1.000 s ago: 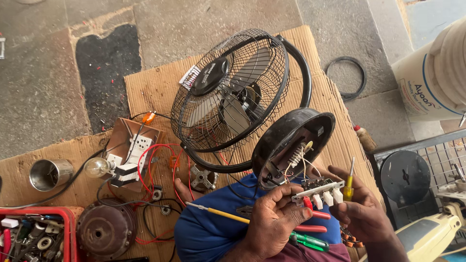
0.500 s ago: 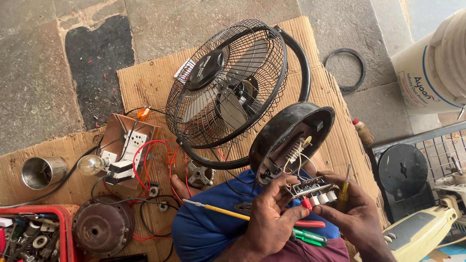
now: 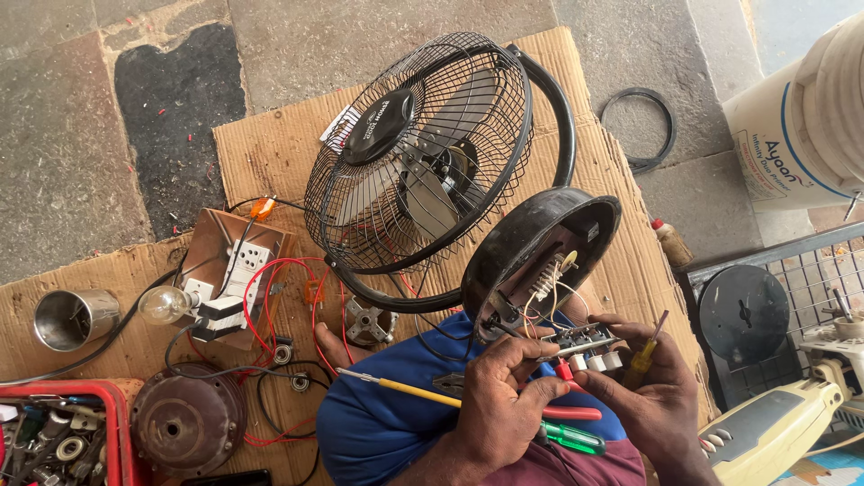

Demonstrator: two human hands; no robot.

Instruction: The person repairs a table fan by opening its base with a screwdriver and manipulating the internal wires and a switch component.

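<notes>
We had both hands close together over our lap, closed on the same small part: the left hand (image 3: pixel 504 405) pinched the near end of a push-button switch block (image 3: pixel 585 346) with its row of white keys and one red one, while the right hand (image 3: pixel 657 396) steadied the far end and also kept a small yellow-handled screwdriver (image 3: pixel 646 353) tucked under its fingers. Compared with a second before, we had drawn the switch block nearer to the open underside of the black fan base (image 3: pixel 540 256) and tilted it, so the thin wires (image 3: pixel 540 301) running from it into the base hung in slacker loops; we judged this to mean the block was being handled close to its seat in the base, though whether it was going in or coming out we could not tell. A longer screwdriver (image 3: pixel 405 387) with a yellow shaft sleeve and pliers with green and red grips (image 3: pixel 571 427) lay across our blue-clothed lap. Beyond the base stood the caged fan head (image 3: pixel 418 153) on a cardboard sheet (image 3: pixel 270 153) spread on the stone floor. To the left lay a switch-and-socket test board with a bulb (image 3: pixel 225 279), red wiring, a steel cup (image 3: pixel 72 317), a round motor housing (image 3: pixel 184 418) and a red tray of parts (image 3: pixel 121 432).
</notes>
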